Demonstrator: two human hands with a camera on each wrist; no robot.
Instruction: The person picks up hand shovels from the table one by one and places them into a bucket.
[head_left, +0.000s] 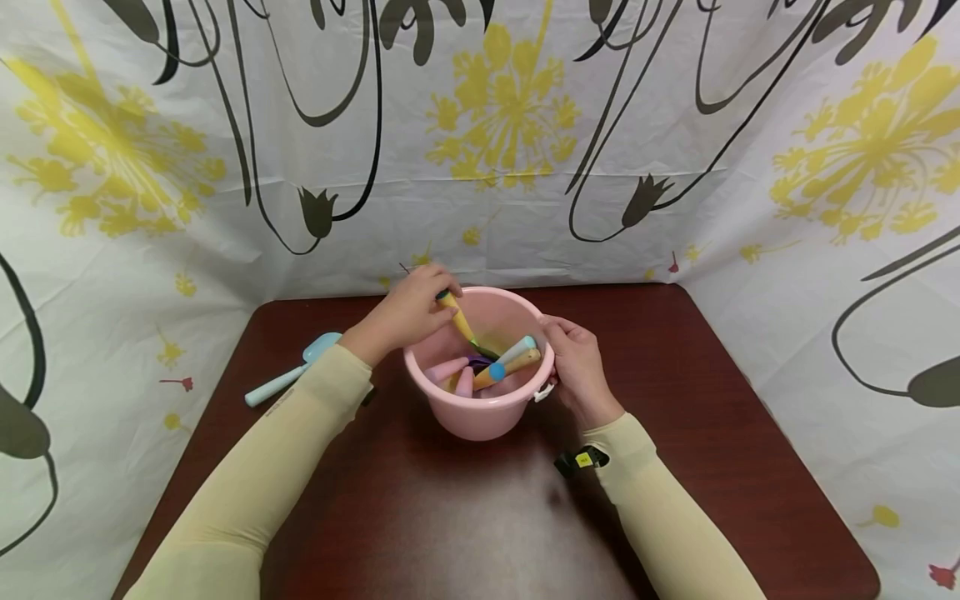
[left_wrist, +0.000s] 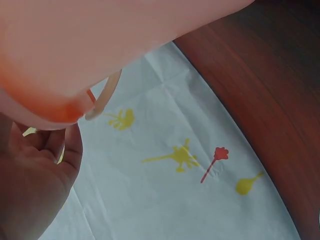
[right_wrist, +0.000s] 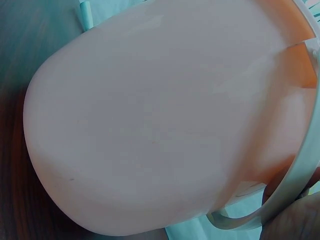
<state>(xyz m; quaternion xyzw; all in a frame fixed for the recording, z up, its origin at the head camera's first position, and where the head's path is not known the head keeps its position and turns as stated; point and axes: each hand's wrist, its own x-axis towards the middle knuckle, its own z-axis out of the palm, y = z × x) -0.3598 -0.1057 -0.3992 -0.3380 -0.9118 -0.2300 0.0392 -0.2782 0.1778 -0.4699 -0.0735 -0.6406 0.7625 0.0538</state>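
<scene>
A pink bucket [head_left: 480, 417] stands on the table with several toy tools inside, their pink, blue and yellow handles showing. At its far left rim, my left hand [head_left: 416, 302] pinches a yellow-handled tool [head_left: 459, 321] that slants down into the bucket; its lower end is green. My right hand [head_left: 576, 358] grips the bucket's right rim. In the right wrist view the bucket wall [right_wrist: 150, 115] fills most of the picture, and the pale carrying handle [right_wrist: 295, 175] passes over the right hand's fingers. The left wrist view has the left hand [left_wrist: 40, 185] under the rim.
A light-blue toy shovel [head_left: 276, 385] lies on the table left of the bucket, partly behind my left forearm. The dark red-brown table [head_left: 450, 517] meets a white patterned cloth [head_left: 480, 225] at its back and sides.
</scene>
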